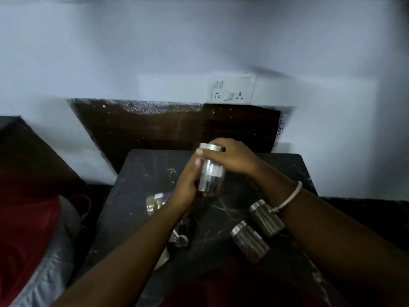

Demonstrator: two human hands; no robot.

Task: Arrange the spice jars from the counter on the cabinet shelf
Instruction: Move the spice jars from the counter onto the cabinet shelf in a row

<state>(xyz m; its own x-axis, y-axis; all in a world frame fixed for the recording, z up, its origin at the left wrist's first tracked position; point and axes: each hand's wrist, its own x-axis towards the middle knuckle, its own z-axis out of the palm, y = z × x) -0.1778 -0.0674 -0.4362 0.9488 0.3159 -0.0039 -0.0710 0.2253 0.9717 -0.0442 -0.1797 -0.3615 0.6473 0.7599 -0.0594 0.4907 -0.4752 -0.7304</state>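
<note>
Head view looks down over two bare forearms reaching out across a black, white-veined marble tabletop [221, 209]. Nearest to the person, on the right side of the tabletop, two ribbed dark glass spice jars with silver metal caps stand close together, one just behind the other: the nearer jar [250, 241] and the farther jar [266, 218], which sits right beside the right wrist. That wrist wears a thin silver bangle [290, 197].

Under the left forearm, a small shiny metal-topped item [180, 237] rests on the tabletop; it is too blurred and too covered to name. Slightly farther and to the left, a clear glass jar with a steel lid [156, 203] is partly hidden behind the left wrist.

Beyond these, both hands meet on one clear glass spice jar with a brushed steel lid [210, 171], held up above the middle of the tabletop and tilted a little. The left hand [187, 187] is wrapped round the lower part of the glass body, fingers curled tight with the thumb up its side. The right hand [232, 158] is clamped down over the lid from above and behind, fingers bent round its rim.

Left of the tabletop lies dark red cloth [24, 218] with grey fabric below it. Behind the tabletop stands a dark brown wooden panel [177, 127] against a pale wall, and above it a white switch and socket plate [232, 89].
</note>
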